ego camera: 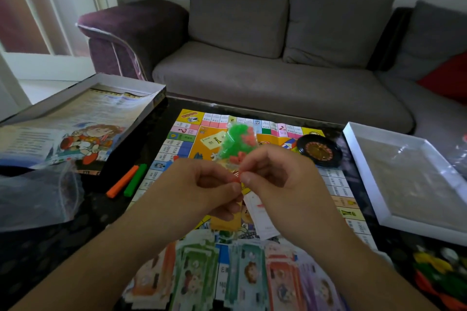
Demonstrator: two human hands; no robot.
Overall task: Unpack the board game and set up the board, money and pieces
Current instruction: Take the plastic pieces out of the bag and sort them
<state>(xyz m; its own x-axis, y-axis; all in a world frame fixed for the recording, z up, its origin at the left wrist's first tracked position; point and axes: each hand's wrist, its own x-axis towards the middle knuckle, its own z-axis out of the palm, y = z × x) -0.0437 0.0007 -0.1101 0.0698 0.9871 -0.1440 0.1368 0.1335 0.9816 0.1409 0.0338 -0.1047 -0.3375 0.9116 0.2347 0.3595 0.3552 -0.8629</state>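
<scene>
Sofa, grey, runs along the far side of a dark table. Game board lies unfolded flat at the table's middle, reaching toward the far edge. Box lid sits tilted at the far left corner, a printed sheet lying inside it. White box tray rests at the right edge, clear plastic in it. Crumpled clear bag at the left edge. Paper money fanned in coloured stacks along the near edge, overlapping the board's near side. Black roulette wheel on the board's far right part. Orange stick and green stick lie side by side on the table, just beside the board's left edge. Mixed coloured pieces, blurred, at the near right corner.

Small clear bag of green and red pieces held up above the board's middle. Left hand and right hand both pinch its lower end, fingertips nearly meeting, remaining fingers curled
</scene>
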